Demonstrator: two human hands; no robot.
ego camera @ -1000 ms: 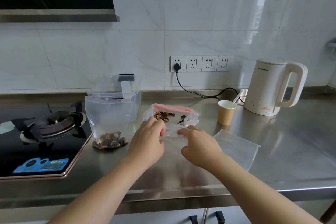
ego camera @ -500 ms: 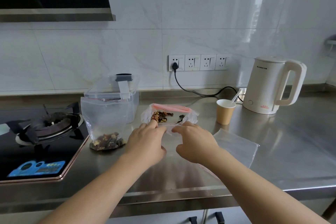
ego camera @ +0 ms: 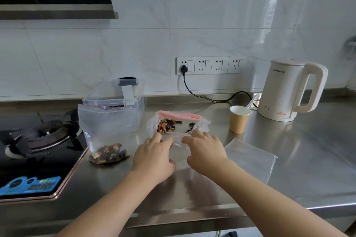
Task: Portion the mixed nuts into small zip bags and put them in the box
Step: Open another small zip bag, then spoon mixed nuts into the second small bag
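The steel counter [ego camera: 289,159] carries a white kettle [ego camera: 285,90] at the right and a clear lidded box [ego camera: 123,98] at the back left. Leaning against the box stands 1 filled zip bag [ego camera: 106,132], nuts settled at its bottom. The big nut bag [ego camera: 177,123] with its pink strip lies open just beyond the hands. Both hands have edged closer together since a second ago: the left hand [ego camera: 154,157] and right hand [ego camera: 204,151] pinch a small clear bag [ego camera: 179,140], apparently along its top edge.

One head-worn wide-angle view looks forward and down, close over the steel counter [ego camera: 289,159], facing the tiled wall [ego camera: 192,25].
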